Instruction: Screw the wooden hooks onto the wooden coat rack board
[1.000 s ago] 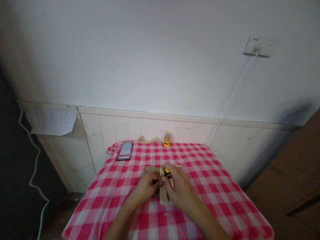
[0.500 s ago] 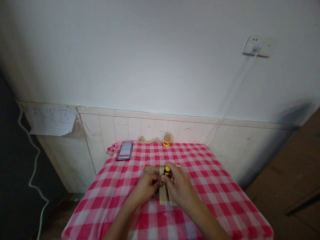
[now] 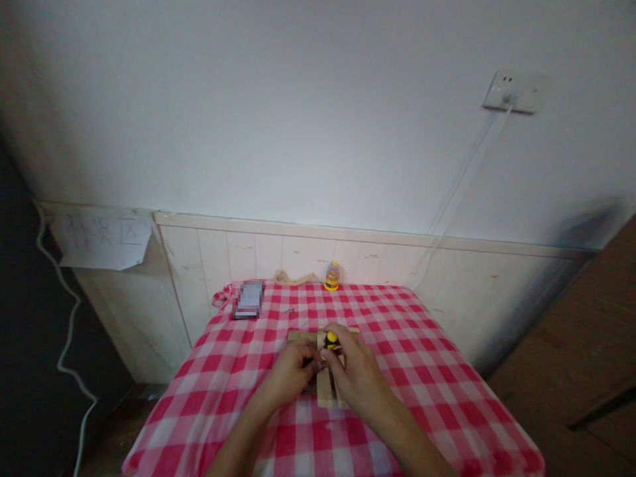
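My right hand (image 3: 355, 361) is wrapped round the yellow-and-black handle of a screwdriver (image 3: 330, 339), which stands roughly upright over pale wooden strips (image 3: 324, 389). Close against it on the left, my left hand (image 3: 293, 371) has its fingers pinched together near the lower end of the tool. Whatever lies between those fingertips is too small and hidden to make out. Beneath both hands, a darker brown board (image 3: 297, 336) rests under or beside the strips, partly covered by my fingers.
A red-and-white checked cloth (image 3: 412, 377) covers the table. Toward the back are a phone (image 3: 249, 299), a small metal piece (image 3: 289, 310), a yellow-labelled clear bottle (image 3: 332, 277) and a pale strip of material (image 3: 295, 278). Behind them rises the wall, with a socket (image 3: 517, 91) and cable.
The screwdriver handle has turned or tilted very slightly in my right hand. My left hand and the wooden pieces are almost unmoved.
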Available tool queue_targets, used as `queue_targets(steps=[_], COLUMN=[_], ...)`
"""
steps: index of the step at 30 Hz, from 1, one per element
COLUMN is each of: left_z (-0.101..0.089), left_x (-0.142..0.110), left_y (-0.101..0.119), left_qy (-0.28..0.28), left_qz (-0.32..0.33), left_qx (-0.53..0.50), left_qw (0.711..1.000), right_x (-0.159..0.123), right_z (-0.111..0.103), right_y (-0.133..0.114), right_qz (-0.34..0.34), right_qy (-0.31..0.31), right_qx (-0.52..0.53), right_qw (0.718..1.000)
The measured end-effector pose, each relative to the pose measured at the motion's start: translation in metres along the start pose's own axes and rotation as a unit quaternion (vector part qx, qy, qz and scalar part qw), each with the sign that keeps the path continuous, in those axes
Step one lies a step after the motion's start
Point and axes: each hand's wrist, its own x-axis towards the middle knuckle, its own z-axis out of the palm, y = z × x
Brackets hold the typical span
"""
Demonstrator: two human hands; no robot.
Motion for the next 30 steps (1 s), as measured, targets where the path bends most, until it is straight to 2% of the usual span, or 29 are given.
queue_targets(steps=[6, 23, 30], left_z=[0.0007, 0.0015, 0.0015], left_x=[0.0001, 0.0007, 0.0001], left_y=[0.0016, -0.0068, -0.0008], left_qy=[-0.004, 0.007, 0.002], left_qz=[0.001, 0.006, 0.006], left_qx=[0.001, 0.025, 0.008], left_qw=[1.0, 1.0, 1.0], right_x=[-0.0025, 0.0021, 0.001], right_z=[0.0014, 0.0012, 0.0009], right_y=[-0.0001, 0.0012, 0.0006], right_qz=[-0.029, -0.013, -0.015], right_qy=[0.005, 0.015, 0.011], right_qx=[0.022, -0.001, -0.016], right_qw=[0.999, 1.0, 1.0])
